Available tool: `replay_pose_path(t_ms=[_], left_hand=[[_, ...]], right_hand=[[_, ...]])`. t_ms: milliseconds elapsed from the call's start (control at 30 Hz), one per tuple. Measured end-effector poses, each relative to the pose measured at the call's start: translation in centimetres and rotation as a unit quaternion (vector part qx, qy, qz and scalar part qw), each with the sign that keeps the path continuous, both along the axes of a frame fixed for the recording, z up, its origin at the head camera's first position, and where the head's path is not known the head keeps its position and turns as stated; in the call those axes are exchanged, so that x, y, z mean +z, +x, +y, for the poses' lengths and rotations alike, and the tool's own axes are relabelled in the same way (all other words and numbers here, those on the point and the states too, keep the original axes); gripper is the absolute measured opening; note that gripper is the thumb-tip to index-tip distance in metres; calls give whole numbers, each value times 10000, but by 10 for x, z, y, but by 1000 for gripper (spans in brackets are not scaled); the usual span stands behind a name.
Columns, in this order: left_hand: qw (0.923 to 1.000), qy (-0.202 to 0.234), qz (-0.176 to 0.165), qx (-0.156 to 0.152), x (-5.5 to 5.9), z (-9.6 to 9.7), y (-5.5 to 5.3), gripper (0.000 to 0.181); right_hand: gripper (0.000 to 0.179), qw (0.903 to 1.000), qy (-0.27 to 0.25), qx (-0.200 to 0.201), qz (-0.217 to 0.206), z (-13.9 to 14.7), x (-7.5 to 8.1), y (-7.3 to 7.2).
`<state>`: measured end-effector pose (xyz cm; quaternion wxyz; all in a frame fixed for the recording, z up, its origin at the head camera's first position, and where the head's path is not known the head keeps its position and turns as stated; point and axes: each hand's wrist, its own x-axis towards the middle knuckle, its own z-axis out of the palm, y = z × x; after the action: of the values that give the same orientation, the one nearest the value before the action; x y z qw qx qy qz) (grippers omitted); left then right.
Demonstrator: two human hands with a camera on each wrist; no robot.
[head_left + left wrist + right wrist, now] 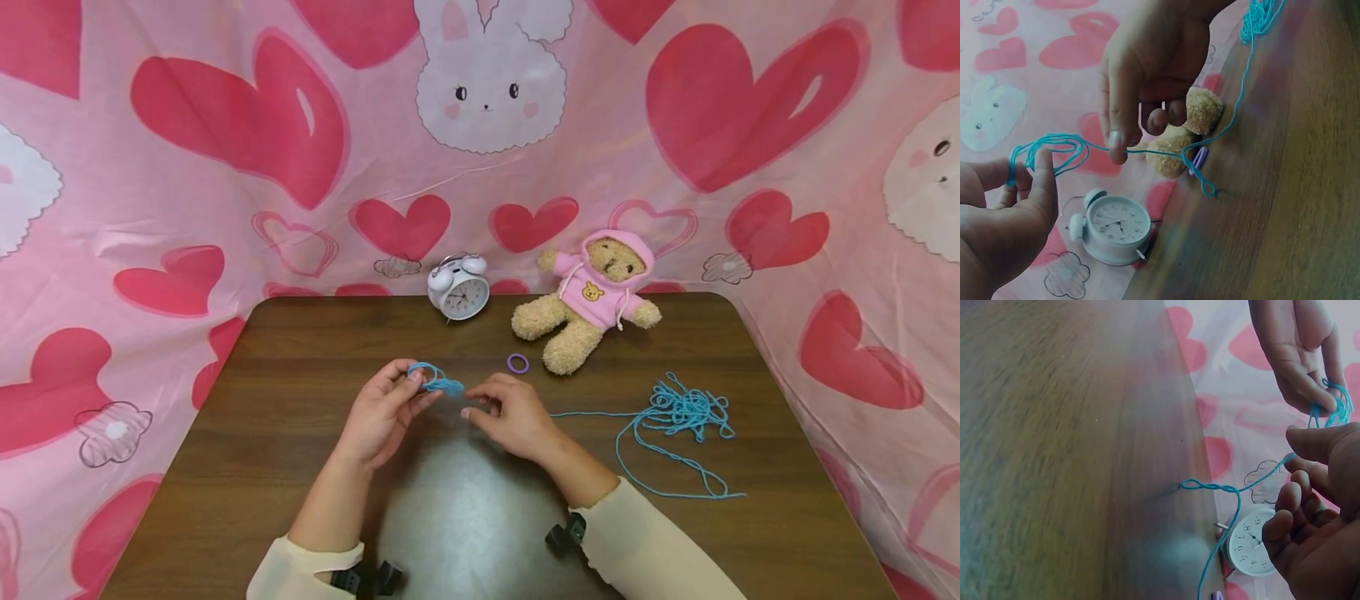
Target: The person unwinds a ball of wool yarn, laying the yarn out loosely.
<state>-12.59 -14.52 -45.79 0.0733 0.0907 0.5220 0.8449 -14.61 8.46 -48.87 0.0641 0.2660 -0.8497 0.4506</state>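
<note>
Blue string is wound into a small bundle of loops. My left hand holds these loops between thumb and fingers, over the middle of the table. Just to its right is my right hand, with thumb and index finger at the strand that leaves the bundle; its other fingers are curled. In the right wrist view the strand runs from the index fingertip to a small twisted loop. From there it leads to a loose tangled pile of blue string on the table's right side.
A white alarm clock stands at the back of the brown table. Right of it sits a teddy bear in a pink hoodie. A purple ring lies before the bear. Heart-printed pink cloth surrounds the table.
</note>
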Motion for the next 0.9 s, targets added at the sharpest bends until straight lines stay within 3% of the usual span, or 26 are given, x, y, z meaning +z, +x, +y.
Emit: replay_pose_path(t_ms=[133, 400, 667, 900], left_hand=[[10000, 81, -7, 2, 0, 2, -1, 20], [10000, 39, 2, 57, -2, 1, -2, 7], [9995, -193, -15, 234, -5, -11, -1, 16], [9984, -363, -76, 425, -9, -20, -2, 11]], right_hand=[[20, 10000, 24, -72, 46, -2, 2, 0], [5, 9998, -48, -141, 134, 1, 2, 0], [6, 9993, -108, -312, 182, 20, 6, 1], [5, 9986, -125, -446, 243, 39, 8, 2]])
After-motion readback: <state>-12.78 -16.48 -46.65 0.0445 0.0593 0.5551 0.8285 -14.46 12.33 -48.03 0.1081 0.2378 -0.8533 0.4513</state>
